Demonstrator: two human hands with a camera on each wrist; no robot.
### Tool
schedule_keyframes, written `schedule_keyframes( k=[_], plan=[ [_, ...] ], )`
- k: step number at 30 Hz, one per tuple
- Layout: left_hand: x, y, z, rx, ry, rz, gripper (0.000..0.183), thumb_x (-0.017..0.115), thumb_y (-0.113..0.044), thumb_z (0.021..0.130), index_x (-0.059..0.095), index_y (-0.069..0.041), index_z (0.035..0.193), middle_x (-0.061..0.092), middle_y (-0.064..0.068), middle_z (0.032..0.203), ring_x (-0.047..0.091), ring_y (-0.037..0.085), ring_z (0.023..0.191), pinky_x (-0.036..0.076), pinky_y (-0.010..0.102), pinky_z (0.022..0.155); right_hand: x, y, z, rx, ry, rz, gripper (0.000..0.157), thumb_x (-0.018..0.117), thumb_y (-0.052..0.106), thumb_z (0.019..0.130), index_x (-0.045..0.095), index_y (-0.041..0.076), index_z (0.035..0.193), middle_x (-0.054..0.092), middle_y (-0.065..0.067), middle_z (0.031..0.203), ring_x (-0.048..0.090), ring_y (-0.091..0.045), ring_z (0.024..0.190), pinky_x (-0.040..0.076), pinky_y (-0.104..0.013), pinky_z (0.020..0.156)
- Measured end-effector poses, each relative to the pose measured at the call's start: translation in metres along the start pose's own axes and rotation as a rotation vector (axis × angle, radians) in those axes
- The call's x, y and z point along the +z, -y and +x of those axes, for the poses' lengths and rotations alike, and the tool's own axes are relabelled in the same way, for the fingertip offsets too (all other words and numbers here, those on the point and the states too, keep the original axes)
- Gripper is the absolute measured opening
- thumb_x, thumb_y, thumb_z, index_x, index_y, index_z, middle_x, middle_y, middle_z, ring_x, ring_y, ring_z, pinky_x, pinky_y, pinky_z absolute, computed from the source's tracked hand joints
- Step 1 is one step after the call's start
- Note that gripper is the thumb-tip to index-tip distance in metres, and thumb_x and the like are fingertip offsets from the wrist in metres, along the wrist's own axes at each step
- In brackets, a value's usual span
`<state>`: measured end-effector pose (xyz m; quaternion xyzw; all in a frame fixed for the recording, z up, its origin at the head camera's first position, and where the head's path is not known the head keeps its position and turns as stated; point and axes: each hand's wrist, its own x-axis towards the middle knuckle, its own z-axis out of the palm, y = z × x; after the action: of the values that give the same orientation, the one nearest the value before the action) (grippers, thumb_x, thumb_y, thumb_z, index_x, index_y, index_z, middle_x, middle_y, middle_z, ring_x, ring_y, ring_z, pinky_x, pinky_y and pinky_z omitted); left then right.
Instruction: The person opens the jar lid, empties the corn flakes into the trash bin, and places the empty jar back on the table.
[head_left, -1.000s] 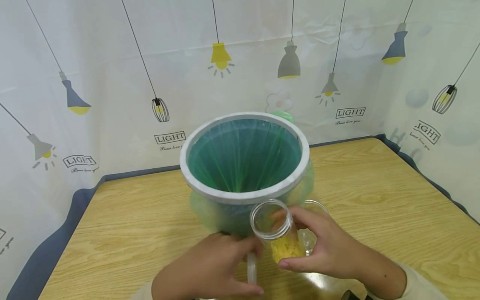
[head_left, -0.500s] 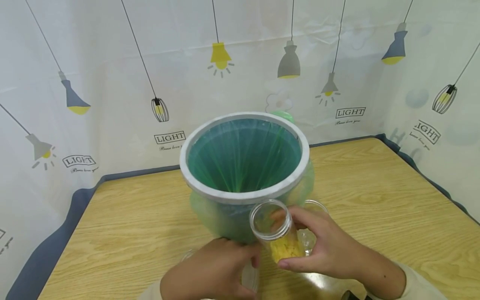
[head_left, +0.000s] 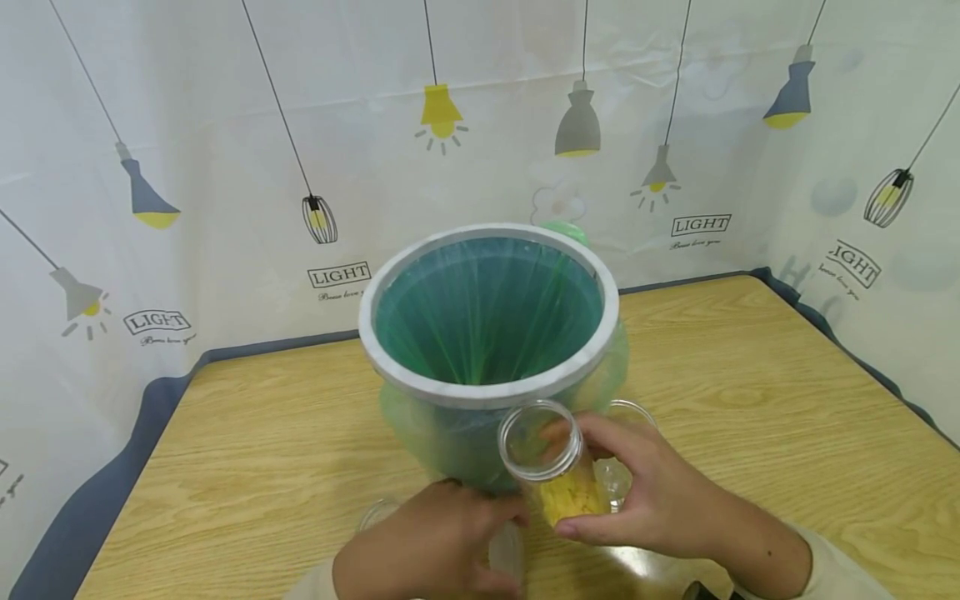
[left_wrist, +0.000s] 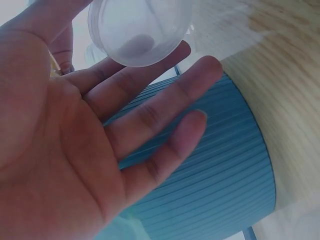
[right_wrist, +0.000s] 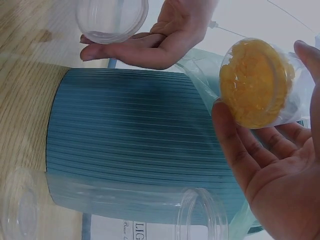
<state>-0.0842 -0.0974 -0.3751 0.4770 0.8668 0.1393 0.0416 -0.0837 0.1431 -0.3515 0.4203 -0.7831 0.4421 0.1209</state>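
My right hand [head_left: 637, 483] grips a clear plastic jar [head_left: 542, 442], tilted with its open mouth up and to the left. Yellow pieces [right_wrist: 255, 82] lie at the jar's bottom; their exact kind is unclear. Low in front of the bin, my left hand [head_left: 435, 537] pinches a clear round lid [left_wrist: 142, 30] by thumb and index finger, its other fingers spread. Right behind both hands stands a teal ribbed bin [left_wrist: 215, 160] with a pale grey rim [head_left: 371, 350] and a green bag [head_left: 480, 333] lining it.
A second clear jar [right_wrist: 115, 200], seemingly without contents, stands on the wooden table [head_left: 750, 400] by my right hand, partly hidden. Another clear round rim [head_left: 375, 512] shows beside my left wrist. A curtain [head_left: 480, 133] printed with lamps surrounds the table's back and sides.
My left hand has shifted a little right and down with the lid, uncovering a clear rim at its left. The right hand and its jar have barely moved.
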Motion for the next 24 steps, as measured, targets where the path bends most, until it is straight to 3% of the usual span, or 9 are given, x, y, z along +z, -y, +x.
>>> schedule_keyframes(
  k=[5,18,24],
  plan=[
    [0.0034,-0.0019,-0.0001,0.05,-0.045,-0.03,0.048,0.068,-0.051,0.074,0.055,-0.032,0.116,0.061,-0.023,0.086,0.047,-0.013,0.066,0.042,0.008,0.065,0.0003,-0.0012,0.0,-0.011,0.005,0.005,0.063,0.082,0.026,0.065,0.052,0.017,0.12,0.06,0.008,0.107,0.059,-0.004,0.088,0.05,-0.022,0.072],
    [0.0088,-0.0017,0.0018,0.061,-0.029,-0.021,0.043,0.061,-0.053,0.08,0.058,-0.03,0.116,0.064,-0.023,0.092,0.052,-0.013,0.075,0.045,0.009,0.071,-0.0006,0.001,-0.0006,0.052,0.044,0.015,0.06,0.08,0.027,0.068,0.051,0.02,0.12,0.059,0.01,0.107,0.057,-0.004,0.088,0.05,-0.022,0.071],
    [0.0088,-0.0023,0.0003,0.046,0.007,0.002,0.045,0.067,-0.046,0.077,0.057,-0.031,0.118,0.063,-0.025,0.095,0.054,-0.01,0.079,0.046,0.013,0.074,0.0011,-0.0018,-0.0002,-0.011,0.013,0.015,0.062,0.082,0.025,0.066,0.052,0.017,0.12,0.06,0.008,0.107,0.059,-0.004,0.088,0.05,-0.022,0.072]
  ],
)
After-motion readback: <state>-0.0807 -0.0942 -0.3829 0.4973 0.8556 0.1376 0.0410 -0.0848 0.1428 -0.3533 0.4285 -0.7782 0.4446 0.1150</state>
